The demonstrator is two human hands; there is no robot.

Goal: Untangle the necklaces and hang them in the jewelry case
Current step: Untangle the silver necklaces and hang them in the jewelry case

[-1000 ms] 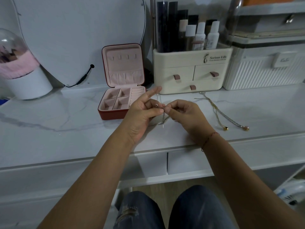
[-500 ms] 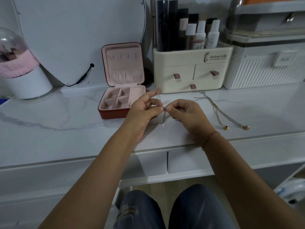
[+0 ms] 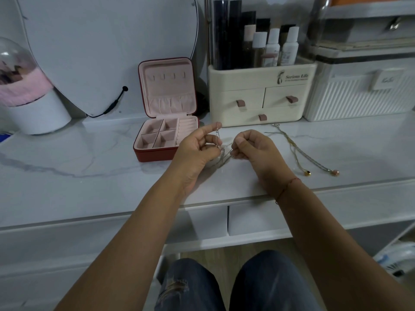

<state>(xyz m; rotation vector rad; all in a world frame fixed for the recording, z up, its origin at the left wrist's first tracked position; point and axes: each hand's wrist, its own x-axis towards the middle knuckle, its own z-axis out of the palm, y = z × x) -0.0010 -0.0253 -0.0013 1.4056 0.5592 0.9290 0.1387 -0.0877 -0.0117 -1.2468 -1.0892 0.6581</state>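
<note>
Beside jewelry case (image 3: 153, 155) — bottles (image 3: 272, 47) in organizer (image 3: 258, 98)

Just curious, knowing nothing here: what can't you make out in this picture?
Head view only:
The knot in the chain: too fine, and covered by the left hand and right hand pinching it.
The hooks in the jewelry case lid: too small.
The domed jar at the left edge: cut off by the frame.

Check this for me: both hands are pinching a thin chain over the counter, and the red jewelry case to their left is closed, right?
Not closed: the head view shows the red jewelry case open, lid upright. The left hand and right hand do pinch a thin chain over the counter.
</note>
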